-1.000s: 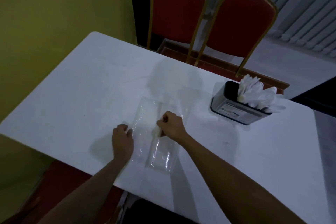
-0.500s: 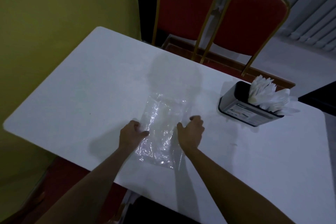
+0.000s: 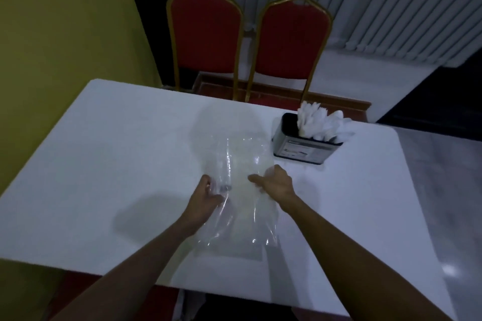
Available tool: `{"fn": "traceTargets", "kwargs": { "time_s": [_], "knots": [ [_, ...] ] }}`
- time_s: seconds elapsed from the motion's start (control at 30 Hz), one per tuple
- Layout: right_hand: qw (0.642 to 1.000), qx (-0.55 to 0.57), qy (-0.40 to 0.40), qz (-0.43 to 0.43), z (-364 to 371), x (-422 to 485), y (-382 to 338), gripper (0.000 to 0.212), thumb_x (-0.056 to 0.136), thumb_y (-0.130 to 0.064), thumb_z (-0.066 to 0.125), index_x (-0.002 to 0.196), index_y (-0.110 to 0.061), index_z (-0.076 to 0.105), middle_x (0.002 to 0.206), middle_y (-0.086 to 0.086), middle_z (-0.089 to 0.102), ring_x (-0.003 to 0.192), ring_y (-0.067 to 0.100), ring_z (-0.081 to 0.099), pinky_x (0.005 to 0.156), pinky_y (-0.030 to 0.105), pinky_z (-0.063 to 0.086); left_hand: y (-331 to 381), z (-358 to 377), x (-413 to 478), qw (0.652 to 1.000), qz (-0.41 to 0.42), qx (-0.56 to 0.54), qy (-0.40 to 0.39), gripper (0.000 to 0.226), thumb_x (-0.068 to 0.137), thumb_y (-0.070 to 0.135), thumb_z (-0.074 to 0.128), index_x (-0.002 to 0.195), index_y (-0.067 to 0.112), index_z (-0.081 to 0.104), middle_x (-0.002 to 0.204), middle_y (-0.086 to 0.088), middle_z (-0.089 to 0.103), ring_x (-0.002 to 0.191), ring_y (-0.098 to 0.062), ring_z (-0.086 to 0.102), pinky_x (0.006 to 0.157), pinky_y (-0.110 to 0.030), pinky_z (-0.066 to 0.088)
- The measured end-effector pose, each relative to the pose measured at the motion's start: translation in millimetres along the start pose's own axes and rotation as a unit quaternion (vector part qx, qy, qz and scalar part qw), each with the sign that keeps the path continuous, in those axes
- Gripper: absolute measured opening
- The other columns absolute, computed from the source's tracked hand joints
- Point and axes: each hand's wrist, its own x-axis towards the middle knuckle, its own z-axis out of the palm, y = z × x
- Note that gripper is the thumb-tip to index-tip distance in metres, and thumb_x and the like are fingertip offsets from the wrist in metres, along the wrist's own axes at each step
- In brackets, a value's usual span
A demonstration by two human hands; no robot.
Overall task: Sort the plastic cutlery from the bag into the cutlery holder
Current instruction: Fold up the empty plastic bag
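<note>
A clear plastic bag [image 3: 241,206] lies spread flat on the white table [image 3: 104,169] in front of me, and looks empty. My left hand [image 3: 206,195] rests on its left edge with the fingers curled on the plastic. My right hand [image 3: 275,185] lies on its right side, fingers spread and pressing down. Beyond my right hand, near the far edge of the table, stands the dark cutlery holder [image 3: 305,144]. Several pieces of white plastic cutlery [image 3: 319,122] stick out of its top.
Two red chairs with gold frames [image 3: 247,41] stand behind the far edge of the table. A yellow wall [image 3: 65,34] runs along the left. The table's right end [image 3: 407,190] borders a grey floor.
The bag has gone from folded narrow to spread wide and flat. Both hands moved apart onto its sides. My view tilted up, showing more of the chairs.
</note>
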Motion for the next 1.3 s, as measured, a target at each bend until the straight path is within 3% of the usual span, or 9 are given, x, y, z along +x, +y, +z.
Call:
{"fn": "traceTargets", "kwargs": {
  "time_s": [0.17,0.3,0.47,0.7,0.87,0.97,1.13,1.2,1.3],
  "knots": [
    [0.997,-0.046,0.060,0.004,-60.7,-14.8,26.7,0.045,0.066,-0.029,0.080,0.103,-0.017,0.057,0.098,0.001,0.064,0.085,0.018,0.063,0.069,0.030,0.052,31.6,50.9,-7.2,0.990,0.056,0.068,-0.108,0.047,0.079,0.003,0.066,0.113,0.023,0.039,0.107,0.000,0.072,0.080,-0.019,0.068,0.077,-0.033,0.052],
    [0.991,-0.039,0.127,0.018,-111.6,-27.6,61.3,0.038,0.069,-0.028,0.077,0.099,-0.014,0.058,0.099,0.003,0.064,0.090,0.020,0.060,0.072,0.030,0.051,53.4,111.4,-10.8,0.952,0.093,0.201,-0.213,0.055,0.082,0.028,0.054,0.130,0.036,0.030,0.125,-0.002,0.062,0.107,-0.022,0.063,0.093,-0.036,0.049],
    [0.983,0.023,0.173,0.048,-183.7,-47.3,103.2,0.047,0.074,-0.039,0.071,0.113,-0.016,0.056,0.106,0.002,0.064,0.097,0.024,0.061,0.085,0.039,0.055,82.7,200.1,-17.6,0.890,0.099,0.286,-0.341,0.067,0.092,0.013,0.042,0.146,0.039,0.012,0.142,0.004,0.042,0.116,-0.013,0.048,0.090,-0.024,0.036],
    [0.957,0.237,0.156,0.055,-296.4,-74.2,165.0,0.059,0.071,-0.057,0.073,0.109,-0.014,0.056,0.108,0.003,0.068,0.092,0.018,0.068,0.068,0.033,0.061,103.7,347.7,-20.9,0.841,0.078,0.273,-0.461,0.081,0.092,0.018,0.045,0.145,0.049,-0.007,0.158,0.010,0.010,0.141,-0.017,0.026,0.112,-0.036,0.031],
    [0.956,0.202,0.215,0.018,-377.6,-77.9,211.8,0.067,0.069,-0.060,0.074,0.123,-0.030,0.049,0.110,-0.006,0.067,0.093,0.015,0.067,0.061,0.028,0.059,122.7,454.6,-23.9,0.808,0.079,0.258,-0.523,0.088,0.084,0.012,0.048,0.143,0.054,-0.002,0.159,0.017,-0.006,0.146,-0.013,0.009,0.115,-0.037,0.027],
    [0.936,0.160,0.313,-0.002,-415.0,-69.7,248.5,0.047,0.081,-0.052,0.066,0.119,-0.027,0.056,0.105,-0.005,0.069,0.093,0.016,0.067,0.071,0.034,0.060,128.7,510.5,-19.2,0.833,0.050,0.199,-0.513,0.085,0.080,0.001,0.044,0.150,0.038,0.013,0.159,0.012,0.004,0.146,-0.011,0.006,0.114,-0.030,0.021],
    [0.919,0.126,0.372,0.016,-452.8,-39.8,326.4,0.023,0.083,-0.046,0.064,0.101,-0.033,0.064,0.096,-0.007,0.067,0.088,0.015,0.066,0.078,0.041,0.057,105.1,602.7,8.4,0.899,-0.074,0.089,-0.422,0.062,0.074,0.013,0.045,0.135,0.018,0.048,0.141,-0.001,0.051,0.129,-0.014,0.046,0.112,-0.034,0.035],
    [0.913,0.122,0.389,0.023,-455.0,-21.2,358.4,0.028,0.082,-0.041,0.067,0.104,-0.025,0.067,0.096,0.001,0.070,0.088,0.019,0.066,0.078,0.038,0.056,94.7,634.2,16.7,0.912,-0.120,0.049,-0.390,0.034,0.093,0.018,0.038,0.116,0.013,0.063,0.112,-0.002,0.070,0.102,-0.012,0.065,0.091,-0.025,0.051],
    [0.903,0.136,0.395,0.103,-443.2,14.3,410.8,0.017,0.086,-0.023,0.065,0.101,-0.015,0.070,0.088,0.004,0.072,0.082,0.023,0.069,0.071,0.040,0.059,61.9,671.0,41.7,0.924,-0.167,0.037,-0.343,0.041,0.100,0.024,0.025,0.110,0.013,0.064,0.092,0.005,0.074,0.091,-0.011,0.063,0.073,-0.021,0.048]
  ]
}}
